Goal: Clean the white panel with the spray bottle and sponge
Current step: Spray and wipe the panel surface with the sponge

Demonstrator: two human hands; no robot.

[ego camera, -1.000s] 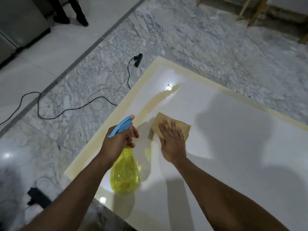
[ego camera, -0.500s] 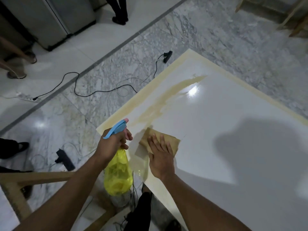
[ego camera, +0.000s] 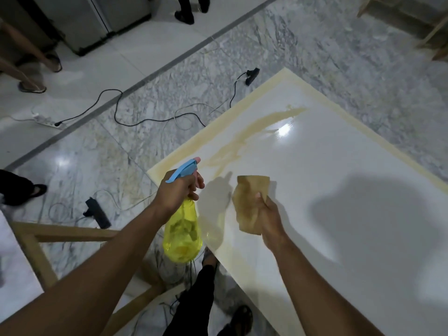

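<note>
the left hand (ego camera: 180, 190) is wrapped tight around the neck of the spray bottle (ego camera: 182, 235), fingers curled under its blue trigger head, with the pink nozzle tip aimed out over the near corner of the white panel (ego camera: 339, 166). the bottle's yellow see-through body hangs down below the fist, just off the panel's near edge. the right hand (ego camera: 269, 214) pinches the sponge (ego camera: 251, 202), a flat, tan, stained piece, thumb on top and fingers behind it, holding it raised above the panel surface so that its shadow falls on the white to the left. the panel lies flat and glossy, with a cream border along its edges and a bright light reflection near the far corner. a yellowish-brown streak (ego camera: 254, 132) runs diagonally across it from near the far corner toward the bottle's nozzle. past the panel is a grey marble floor (ego camera: 339, 57), where a black cable (ego camera: 145, 120) loops toward a white power strip (ego camera: 46, 121). a wooden frame (ego camera: 60, 235) stands at lower left, beneath the left forearm.
</note>
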